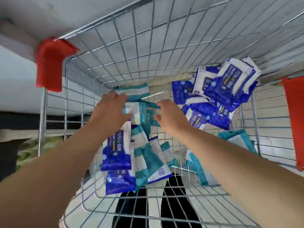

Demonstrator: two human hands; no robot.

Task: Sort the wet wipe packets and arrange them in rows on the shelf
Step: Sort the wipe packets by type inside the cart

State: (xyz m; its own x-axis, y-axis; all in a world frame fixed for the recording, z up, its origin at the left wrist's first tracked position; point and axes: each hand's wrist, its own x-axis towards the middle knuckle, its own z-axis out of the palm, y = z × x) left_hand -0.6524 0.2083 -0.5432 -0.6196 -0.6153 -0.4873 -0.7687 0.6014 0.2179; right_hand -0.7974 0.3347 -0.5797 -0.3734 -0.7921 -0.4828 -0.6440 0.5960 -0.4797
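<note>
Both my arms reach down into a wire shopping cart [118,46] that holds the wet wipe packets loose on its mesh floor. My left hand [111,106] has its fingers fairly straight and spread, laid over the left end of a small bundle of teal packets [139,111] in the middle of the cart, with the thumb stretched across a white packet face. My right hand [171,116] meets the same bundle from the right, its fingers and thumb curled round the packets' right end, though motion blur softens the detail there. The two hands are close together with the bundle between them. A heap of blue packets [218,89] marked 75% is piled in the far right corner, leaning against the cart wall. Just under my left forearm, two more blue 75% packets [116,150] lie near the left wall, one nearer than the other, and beside them to the right a fan of teal and white packets [153,160] overlaps. Another teal packet [238,140] sits near the right wall, partly behind my right forearm. Red plastic corner guards cap the cart rim at the left [49,63] and right [294,116]. Through the near mesh a black and white striped floor [138,209] shows.
</note>
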